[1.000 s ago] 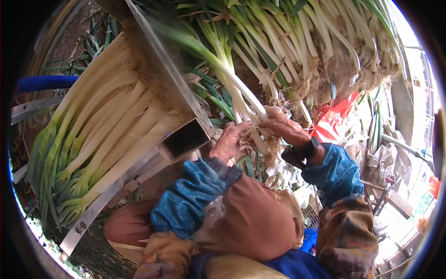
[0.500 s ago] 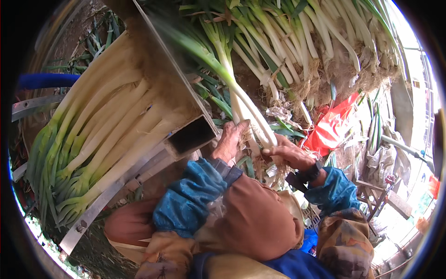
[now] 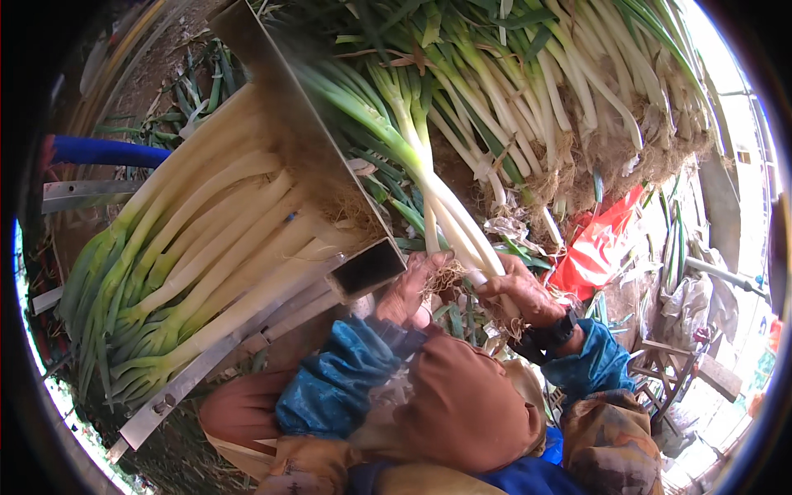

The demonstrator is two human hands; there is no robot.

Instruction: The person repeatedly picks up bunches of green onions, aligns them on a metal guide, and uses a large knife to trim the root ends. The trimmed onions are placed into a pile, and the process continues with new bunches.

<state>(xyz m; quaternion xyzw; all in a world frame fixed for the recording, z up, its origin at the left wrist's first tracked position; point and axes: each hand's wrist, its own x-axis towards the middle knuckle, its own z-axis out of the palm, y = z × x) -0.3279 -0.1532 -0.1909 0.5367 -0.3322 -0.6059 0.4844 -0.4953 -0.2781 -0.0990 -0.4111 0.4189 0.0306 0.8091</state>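
In front of my knees I hold several long green onions (image 3: 458, 223), white stalks toward me and green tops reaching away to the upper left. My left hand (image 3: 407, 290) is closed on the root end of one stalk, and a tuft of stringy roots shows beside its fingers. Around the lower white ends of the other stalks, my right hand (image 3: 528, 293) is wrapped, with roots hanging below it. To the left, a metal tray (image 3: 280, 62) holds a row of green onions (image 3: 194, 239), white ends toward the tray's wall and green leaves over its outer edge.
A large pile of rooted green onions (image 3: 520, 99) fills the far right. Red plastic (image 3: 596, 252) lies beyond my right hand. A small wooden stool (image 3: 672, 371) stands at the right. The square metal tube end (image 3: 369, 271) juts close to my left hand. A blue bar (image 3: 107, 152) is at far left.
The whole view has shifted slightly. My left hand has slid lower, to the root end of its stalk, which now stands a little apart from the others. The right hand keeps its grip.
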